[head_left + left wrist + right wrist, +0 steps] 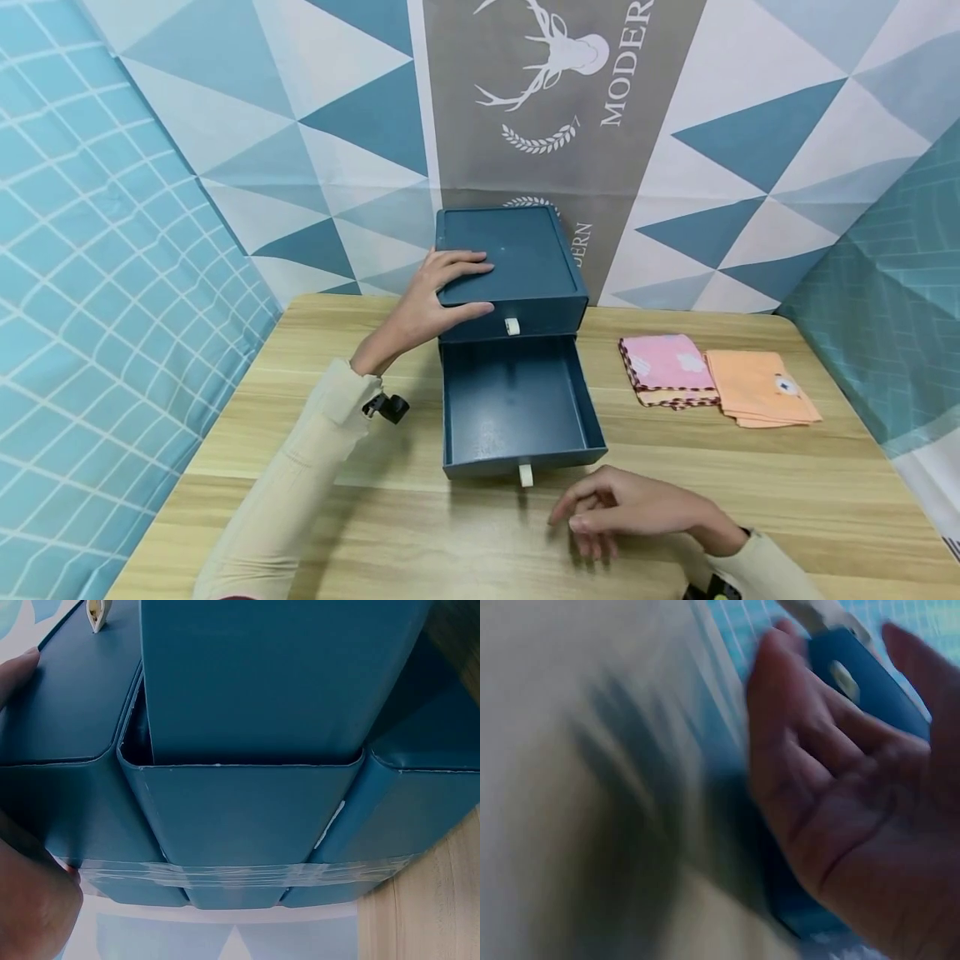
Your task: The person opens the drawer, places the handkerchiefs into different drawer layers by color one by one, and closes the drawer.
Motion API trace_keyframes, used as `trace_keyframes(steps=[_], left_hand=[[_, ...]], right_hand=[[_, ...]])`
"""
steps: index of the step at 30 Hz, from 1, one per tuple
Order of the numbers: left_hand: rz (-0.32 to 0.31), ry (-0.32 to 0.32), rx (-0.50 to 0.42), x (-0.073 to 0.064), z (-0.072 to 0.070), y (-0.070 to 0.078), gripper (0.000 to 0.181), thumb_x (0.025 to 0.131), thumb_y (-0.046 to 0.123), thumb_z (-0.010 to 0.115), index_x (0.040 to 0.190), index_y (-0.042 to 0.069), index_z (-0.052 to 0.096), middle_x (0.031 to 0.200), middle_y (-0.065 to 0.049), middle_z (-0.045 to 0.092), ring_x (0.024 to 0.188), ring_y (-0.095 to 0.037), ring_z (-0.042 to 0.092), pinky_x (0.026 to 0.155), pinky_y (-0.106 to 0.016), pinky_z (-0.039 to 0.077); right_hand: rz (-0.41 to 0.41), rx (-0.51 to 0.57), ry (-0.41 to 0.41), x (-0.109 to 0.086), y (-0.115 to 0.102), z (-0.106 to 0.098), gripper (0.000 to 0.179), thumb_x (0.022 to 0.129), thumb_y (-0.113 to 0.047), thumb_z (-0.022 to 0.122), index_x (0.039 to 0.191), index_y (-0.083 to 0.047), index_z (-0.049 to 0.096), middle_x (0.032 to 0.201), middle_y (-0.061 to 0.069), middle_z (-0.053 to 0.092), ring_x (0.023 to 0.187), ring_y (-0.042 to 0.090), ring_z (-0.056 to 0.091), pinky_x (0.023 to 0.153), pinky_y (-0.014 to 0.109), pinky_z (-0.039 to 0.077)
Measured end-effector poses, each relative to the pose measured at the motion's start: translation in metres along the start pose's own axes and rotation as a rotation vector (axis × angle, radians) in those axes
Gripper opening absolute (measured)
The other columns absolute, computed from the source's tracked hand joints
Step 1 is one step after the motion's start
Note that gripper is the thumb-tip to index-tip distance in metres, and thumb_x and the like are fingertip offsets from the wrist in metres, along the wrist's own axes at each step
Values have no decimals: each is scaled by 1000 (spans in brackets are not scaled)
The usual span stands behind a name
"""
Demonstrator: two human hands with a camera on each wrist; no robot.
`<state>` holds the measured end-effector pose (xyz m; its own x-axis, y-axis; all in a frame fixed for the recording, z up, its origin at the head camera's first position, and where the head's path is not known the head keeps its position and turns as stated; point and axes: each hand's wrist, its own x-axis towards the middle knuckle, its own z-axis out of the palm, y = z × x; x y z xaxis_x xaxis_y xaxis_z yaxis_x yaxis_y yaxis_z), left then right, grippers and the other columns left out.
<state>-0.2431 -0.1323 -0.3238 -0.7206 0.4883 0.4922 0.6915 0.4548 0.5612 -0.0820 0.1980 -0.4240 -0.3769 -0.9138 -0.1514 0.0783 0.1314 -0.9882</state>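
Note:
A dark blue drawer unit (517, 258) stands at the back of the table. Its pulled-out drawer (517, 408) shows a bare bottom and carries a white pull tab (526, 475). The left wrist view shows three stacked tiers taped together, with the middle drawer (262, 682) sticking out. My left hand (435, 296) rests on the unit's top left side, fingers stretched over the top and thumb along the upper front edge. Just right of and in front of the tab, my right hand (630, 504) hovers with loosely bent fingers, holding nothing; the right wrist view is blurred.
Right of the unit lie a folded pink cloth (667, 367) with a checked edge and a folded orange cloth (761, 387), side by side. The wooden table (360, 517) meets a patterned wall covering (360, 150) at the back. Blue grid-patterned fabric (97, 275) hangs along the left.

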Motion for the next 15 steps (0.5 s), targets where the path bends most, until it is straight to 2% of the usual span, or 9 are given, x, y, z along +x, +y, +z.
trace_keyframes(steps=[4,9,13,15], left_hand=[[1,2,8,0,-1,0,55,90,45,73,139,24,60,151,7,45,142,-15,34,121,-48,-3],[-3,2,3,-1,-1,0,54,90,45,72,139,24,60,151,7,45,141,-13,34,121,-47,-3],[-5,-3,7,-1,-1,1,54,91,46,71,139,25,60,150,8,45,141,-12,34,121,-43,-5],[-3,-3,10,0,-1,2,54,91,45,71,139,24,60,150,7,45,141,-13,34,121,-42,-5]], right_hand=[[51,-80,-5,-21,-12,-19,30,105,-8,48,128,3,62,94,21,71,80,24,70,70,47,59],[46,-293,88,-42,-28,-37,29,103,-8,51,128,1,62,94,15,73,84,22,70,80,33,56],[77,-413,160,-54,-40,-48,28,103,-11,53,128,-6,64,102,5,74,91,15,68,83,29,54],[77,-446,190,-59,-45,-52,28,103,-12,54,129,-9,64,105,3,73,94,16,68,83,28,54]])
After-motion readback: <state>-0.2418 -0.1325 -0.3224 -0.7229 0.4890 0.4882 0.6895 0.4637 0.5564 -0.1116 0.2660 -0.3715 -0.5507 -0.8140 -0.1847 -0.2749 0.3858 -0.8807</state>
